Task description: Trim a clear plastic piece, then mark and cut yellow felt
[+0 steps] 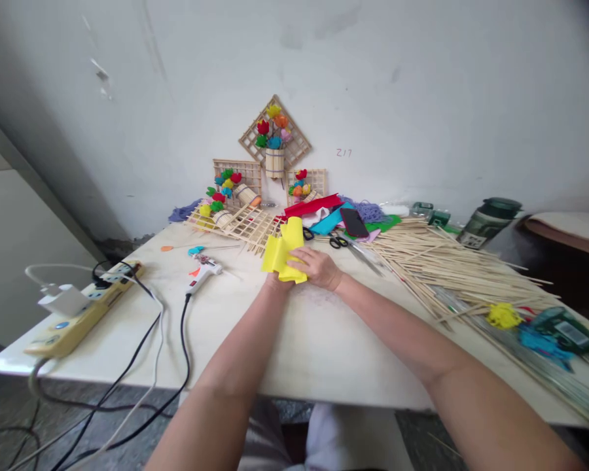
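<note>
Both my hands meet over the middle of the white table (324,340) on a folded piece of yellow felt (283,248). My right hand (319,267) lies on its right side with the fingers curled over the edge. My left hand (276,282) is mostly hidden under the felt and grips it from below. The felt stands up a little from the table, bent into folds.
A white glue gun (203,273) lies left of the felt, its cord running to a power strip (81,311). Scissors (346,244), a phone (354,222), felt scraps and a heap of wooden sticks (451,268) lie right. Lattice frames with felt flowers (273,140) lean on the wall.
</note>
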Demonstrator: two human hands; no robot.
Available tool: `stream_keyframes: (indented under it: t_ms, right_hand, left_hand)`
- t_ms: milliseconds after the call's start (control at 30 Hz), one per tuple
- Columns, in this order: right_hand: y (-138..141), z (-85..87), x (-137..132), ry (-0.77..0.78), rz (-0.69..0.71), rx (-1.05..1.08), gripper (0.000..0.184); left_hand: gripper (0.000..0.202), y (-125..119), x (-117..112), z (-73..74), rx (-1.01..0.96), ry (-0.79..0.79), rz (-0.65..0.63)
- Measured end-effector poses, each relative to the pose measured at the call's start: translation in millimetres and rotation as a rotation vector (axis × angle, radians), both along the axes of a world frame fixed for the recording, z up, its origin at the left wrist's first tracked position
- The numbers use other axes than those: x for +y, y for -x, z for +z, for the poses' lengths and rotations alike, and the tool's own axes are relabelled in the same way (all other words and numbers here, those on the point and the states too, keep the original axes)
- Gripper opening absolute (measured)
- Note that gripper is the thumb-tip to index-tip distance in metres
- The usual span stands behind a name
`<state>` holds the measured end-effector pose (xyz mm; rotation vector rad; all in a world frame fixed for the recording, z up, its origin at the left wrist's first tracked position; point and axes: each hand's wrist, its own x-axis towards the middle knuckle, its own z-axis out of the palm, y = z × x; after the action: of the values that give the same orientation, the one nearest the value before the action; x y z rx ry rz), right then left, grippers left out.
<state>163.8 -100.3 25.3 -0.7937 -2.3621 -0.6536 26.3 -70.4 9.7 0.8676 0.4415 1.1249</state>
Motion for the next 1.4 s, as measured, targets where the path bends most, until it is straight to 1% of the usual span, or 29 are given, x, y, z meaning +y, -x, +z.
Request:
stream_keyframes:
  t_ms: [33, 100, 133, 200, 267, 300, 333, 367, 400, 433, 533, 600, 633, 667, 733, 833, 933, 1000, 1067, 1167, 1267, 1400]
  right_hand:
    - [0, -5.0, -4, 0.006, 0.009, -0.004, 0.033]
    - [-1, -12.1, -12, 0.045, 0.028, -0.013, 0.039]
    - [-2, -14.1, -15, 0.070, 0.035, -0.007, 0.044]
    - [-1, -15.1, -20, 0.130, 0.059, 0.026, 0.056]
    - [2, -11.8, -24, 0.200, 0.097, 0.118, 0.060]
    - [6, -8.9, -26, 0.239, 0.107, 0.195, 0.058]
    - [10, -5.4, -27, 0.285, 0.103, 0.288, 0.055]
    - [14, -1.8, -29, 0.331, 0.067, 0.401, 0.051]
    - [20, 1.7, -30, 0.377, 0.002, 0.508, 0.048]
    - [25, 4.4, -32, 0.419, -0.068, 0.581, 0.046]
    - [42, 5.7, -37, 0.490, -0.318, 0.756, 0.045]
    - [48, 0.5, -38, 0.554, -0.427, 0.841, 0.050]
    - [49, -3.1, -38, 0.584, -0.449, 0.875, 0.052]
    - [48, -6.8, -38, 0.600, -0.447, 0.915, 0.051]
    - [44, -13.2, -35, 0.602, -0.379, 1.026, 0.046]
    - [34, -17.5, -32, 0.611, -0.284, 1.237, 0.038]
    - [26, -16.5, -30, 0.717, -0.264, 1.410, 0.033]
    - [23, -14.4, -31, 0.790, -0.272, 1.475, 0.032]
    - [21, -12.0, -32, 0.822, -0.269, 1.508, 0.034]
    - [15, -9.8, -31, 0.807, -0.240, 1.573, 0.034]
    - [5, -10.8, -25, 0.765, -0.209, 1.694, 0.030]
    - [-9, -13.9, -16, 0.734, -0.211, 1.853, 0.027]
  left_hand:
    - [0.040, 1, -1, -0.3, -0.011, 0.062, -0.098]
    - [0.047, 2, -2, 0.3, -0.010, 0.160, -0.224]
    - [0.049, 2, -2, 1.1, -0.005, 0.204, -0.260]
    - [0.047, 1, -1, 3.5, -0.008, 0.254, -0.257]
    - [0.043, 0, 1, 6.6, -0.015, 0.256, -0.221]
    - [0.039, 0, 1, 8.2, -0.022, 0.252, -0.184]
    - [0.033, 0, 0, 9.9, -0.022, 0.234, -0.098]
    - [0.026, 0, -1, 11.6, -0.026, 0.221, -0.062]
    - [0.020, 0, -4, 13.0, -0.023, 0.209, -0.030]
    - [0.017, 0, -7, 14.3, -0.019, 0.173, 0.031]
    - [0.033, -1, -20, 15.7, -0.041, -0.013, 0.187]
    - [0.040, -2, -28, 14.6, -0.038, -0.086, 0.234]
    - [0.042, -3, -30, 13.7, -0.031, -0.106, 0.255]
    - [0.043, -3, -32, 12.8, -0.019, -0.116, 0.276]
    - [0.045, -4, -34, 11.3, 0.012, -0.123, 0.318]
    - [0.049, -1, -34, 10.5, 0.060, -0.120, 0.334]
    - [0.052, 4, -34, 10.4, 0.092, -0.120, 0.294]
    - [0.054, 8, -34, 10.4, 0.110, -0.124, 0.239]
    - [0.054, 10, -33, 10.4, 0.129, -0.113, 0.189]
    - [0.058, 12, -30, 10.8, 0.140, -0.081, 0.144]
    - [0.062, 15, -28, 12.2, 0.126, -0.080, 0.110]
    - [0.063, 18, -26, 13.2, 0.126, -0.078, 0.120]
